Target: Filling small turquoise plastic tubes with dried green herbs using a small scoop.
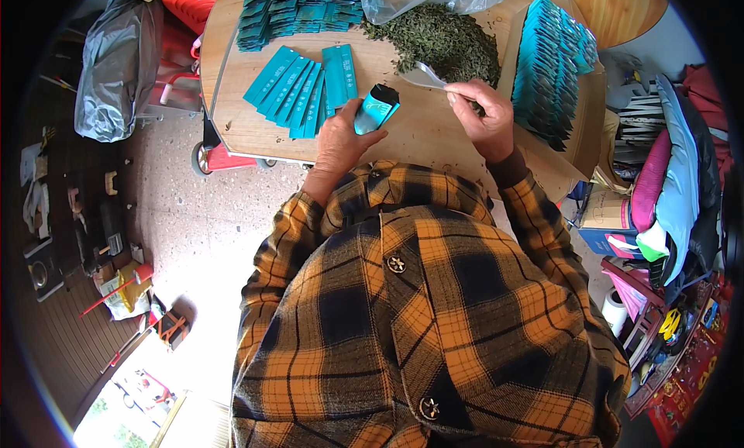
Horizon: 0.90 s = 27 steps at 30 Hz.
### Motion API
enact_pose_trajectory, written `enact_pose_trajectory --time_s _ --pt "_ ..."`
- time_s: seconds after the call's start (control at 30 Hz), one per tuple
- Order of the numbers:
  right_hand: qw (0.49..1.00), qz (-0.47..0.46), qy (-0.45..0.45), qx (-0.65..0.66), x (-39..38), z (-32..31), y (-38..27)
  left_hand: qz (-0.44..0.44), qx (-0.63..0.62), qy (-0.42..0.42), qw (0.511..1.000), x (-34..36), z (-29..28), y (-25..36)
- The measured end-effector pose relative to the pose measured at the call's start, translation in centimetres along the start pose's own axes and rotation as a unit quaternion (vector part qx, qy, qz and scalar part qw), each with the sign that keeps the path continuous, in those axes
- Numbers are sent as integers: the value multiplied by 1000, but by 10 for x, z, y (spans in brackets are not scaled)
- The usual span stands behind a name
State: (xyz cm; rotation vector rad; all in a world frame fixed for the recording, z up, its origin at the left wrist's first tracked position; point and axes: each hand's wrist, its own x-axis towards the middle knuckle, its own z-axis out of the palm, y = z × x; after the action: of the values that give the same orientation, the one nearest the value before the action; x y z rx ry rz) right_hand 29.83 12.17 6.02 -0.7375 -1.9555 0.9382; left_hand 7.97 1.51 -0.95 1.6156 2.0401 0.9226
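My left hand (341, 142) is closed round a small teal sachet (375, 111), its dark mouth open at the top. Between the fingers of my right hand (487, 118) is the handle of a pale, translucent spoon (423, 75). The spoon's bowl rests at the near edge of a heap of dried green leaves (449, 41). Left of the sachet, several flat teal sachets (291, 87) lie fanned out on the wooden table (263, 142). Whether the spoon's bowl carries any leaves is hard to make out.
Stacks of teal sachets (298, 14) sit at the table's far left. A clear plastic bag (434, 0) lies behind the leaf heap. On the right, a cardboard box (577, 111) holds rows of teal sachets (546, 68). A round wooden stool top (620, 10) stands beyond it.
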Motion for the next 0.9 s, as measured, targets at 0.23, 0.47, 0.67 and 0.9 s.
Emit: enact_pose_trajectory --time_s 0.23,0.47,0.67,0.9 --pt "968 -197 -63 -140 4 -2 -6 -41 -16 -44 998 1 -5 7" --pt "938 -271 -93 -193 5 -1 -11 -39 -15 -44 998 1 -4 6" --pt "949 -256 -37 -183 4 1 -8 -4 -10 -8 1000 -1 -1 2" --pt "982 146 -96 69 -14 11 50 -10 -25 -56 998 -10 -5 7"
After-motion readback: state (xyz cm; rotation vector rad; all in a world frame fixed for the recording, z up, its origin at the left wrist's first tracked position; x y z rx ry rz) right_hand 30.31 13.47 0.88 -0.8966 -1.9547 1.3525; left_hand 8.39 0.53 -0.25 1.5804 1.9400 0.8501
